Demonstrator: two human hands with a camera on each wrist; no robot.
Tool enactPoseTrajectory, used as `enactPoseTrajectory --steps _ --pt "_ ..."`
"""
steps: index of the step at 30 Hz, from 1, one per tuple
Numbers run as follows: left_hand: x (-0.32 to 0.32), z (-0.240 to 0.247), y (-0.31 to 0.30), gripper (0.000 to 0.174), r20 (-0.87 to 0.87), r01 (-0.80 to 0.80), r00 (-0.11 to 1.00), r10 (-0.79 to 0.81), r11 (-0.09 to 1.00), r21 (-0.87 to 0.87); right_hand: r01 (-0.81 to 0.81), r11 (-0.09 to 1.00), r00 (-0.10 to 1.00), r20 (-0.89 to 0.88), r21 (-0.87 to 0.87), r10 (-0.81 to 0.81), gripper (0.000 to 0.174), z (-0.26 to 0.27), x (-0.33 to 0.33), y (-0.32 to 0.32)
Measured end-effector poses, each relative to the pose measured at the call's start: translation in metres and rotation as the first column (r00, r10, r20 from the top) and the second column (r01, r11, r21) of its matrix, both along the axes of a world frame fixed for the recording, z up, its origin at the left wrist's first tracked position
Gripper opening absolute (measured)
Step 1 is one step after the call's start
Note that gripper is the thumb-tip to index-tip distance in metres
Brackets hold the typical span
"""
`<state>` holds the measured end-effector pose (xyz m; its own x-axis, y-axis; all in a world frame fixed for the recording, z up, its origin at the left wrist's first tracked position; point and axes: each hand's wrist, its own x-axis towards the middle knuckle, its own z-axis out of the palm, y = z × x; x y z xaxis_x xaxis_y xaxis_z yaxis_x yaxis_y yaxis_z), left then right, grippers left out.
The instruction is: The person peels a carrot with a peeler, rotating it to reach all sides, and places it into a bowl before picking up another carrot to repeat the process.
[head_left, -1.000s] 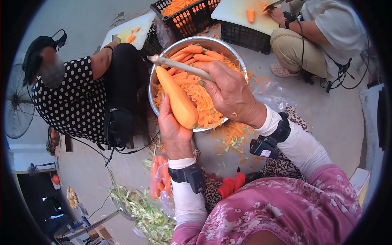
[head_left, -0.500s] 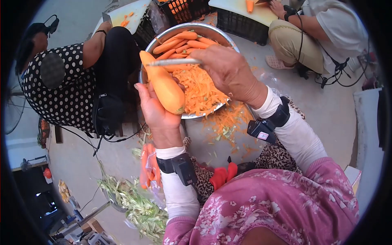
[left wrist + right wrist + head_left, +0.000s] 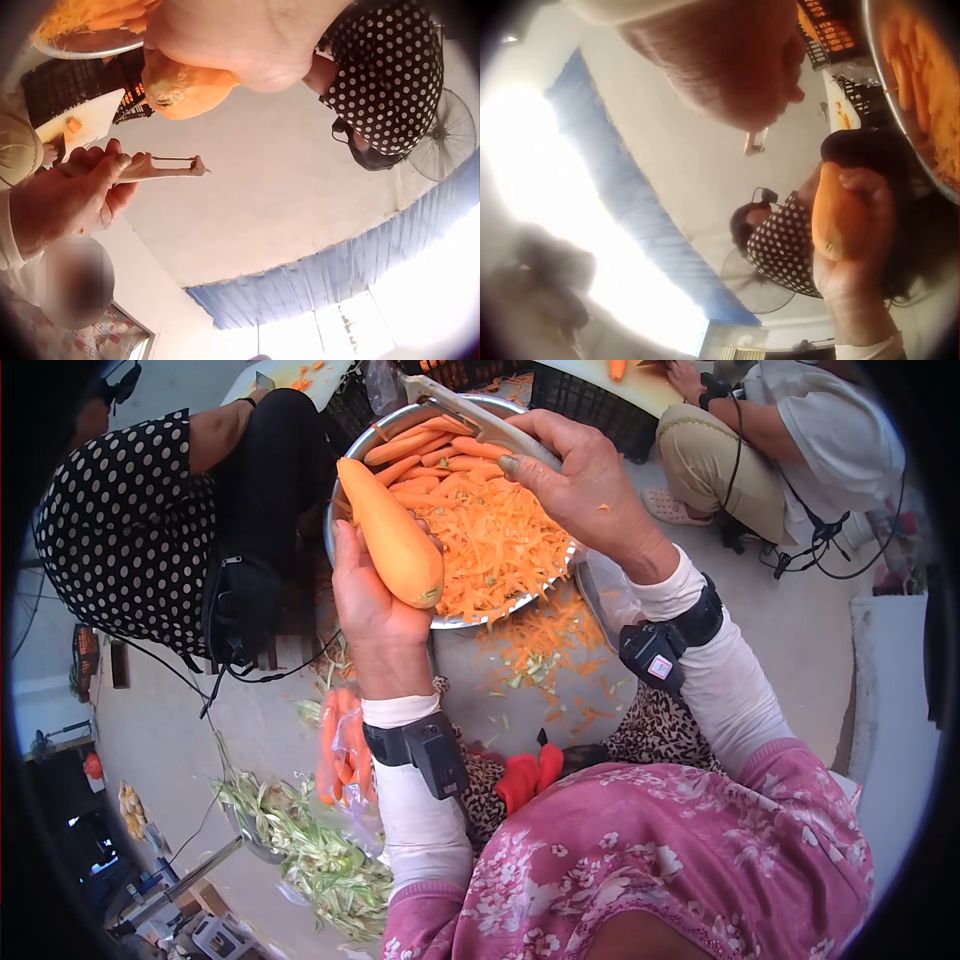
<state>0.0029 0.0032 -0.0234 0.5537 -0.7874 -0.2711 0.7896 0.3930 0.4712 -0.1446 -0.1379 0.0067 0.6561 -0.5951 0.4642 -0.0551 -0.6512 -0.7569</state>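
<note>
My left hand (image 3: 372,600) grips a big orange carrot (image 3: 392,535) by its thick end, tip pointing up and away, over the near left rim of a steel bowl (image 3: 345,480). The carrot (image 3: 184,86) also shows in the left wrist view, and in the right wrist view as the carrot (image 3: 838,211). My right hand (image 3: 580,480) holds a pale peeler (image 3: 470,415) above the bowl, its blade end away from the carrot. The peeler (image 3: 161,166) is plain in the left wrist view. The bowl holds peeled carrots (image 3: 430,450) and a heap of orange peelings (image 3: 495,550).
Peelings (image 3: 545,650) litter the floor by the bowl. A bag of carrots (image 3: 340,745) and green tops (image 3: 320,850) lie at my left. A person in a dotted top (image 3: 120,520) sits left; another (image 3: 790,440) works at a cutting board far right. Black crates (image 3: 590,410) stand behind the bowl.
My right hand has lifted the peeler off the carrot and swung it up and to the far side of the bowl. The left hand keeps the carrot, now slightly lower left.
</note>
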Motion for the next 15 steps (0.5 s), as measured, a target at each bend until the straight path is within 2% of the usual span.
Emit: enactPoseTrajectory --steps 1,2,4,5,8,12,14,15 --pt "0.004 -0.004 0.001 0.052 -0.03 0.026 0.999 -0.026 1.0 -0.015 -0.032 0.993 0.999 0.024 0.112 0.029 0.025 -0.001 0.001 -0.001" --pt "0.005 -0.007 0.001 0.049 -0.06 0.052 0.997 -0.054 0.998 -0.032 -0.033 0.993 0.999 0.019 0.11 0.032 0.025 -0.001 0.0 -0.002" --pt "0.001 0.0 0.0 0.046 -0.071 0.045 0.996 -0.046 0.999 -0.017 -0.128 0.893 0.989 -0.008 0.432 0.146 0.028 0.003 -0.001 0.004" --pt "-0.002 0.003 0.0 0.043 -0.081 0.041 0.996 -0.041 0.999 0.0 -0.128 0.894 0.989 -0.012 0.43 0.147 0.028 0.004 0.0 0.011" --pt "-0.007 0.007 -0.004 0.04 -0.071 0.023 0.997 -0.023 1.0 0.004 -0.146 0.797 0.98 -0.026 0.586 0.198 0.025 0.007 0.007 0.029" --pt "-0.003 0.003 0.001 0.039 -0.037 0.027 0.999 -0.027 1.0 0.007 -0.159 0.818 0.963 -0.095 0.553 0.251 0.027 -0.008 0.012 0.015" --pt "0.009 -0.005 0.009 0.039 -0.058 0.085 0.994 -0.088 0.995 -0.06 -0.124 0.894 0.986 -0.049 0.43 0.161 0.032 -0.021 0.017 0.0" --pt "0.013 -0.005 0.012 0.039 -0.063 0.079 0.995 -0.083 0.995 -0.063 -0.127 0.895 0.985 -0.054 0.428 0.166 0.032 -0.023 0.02 -0.007"
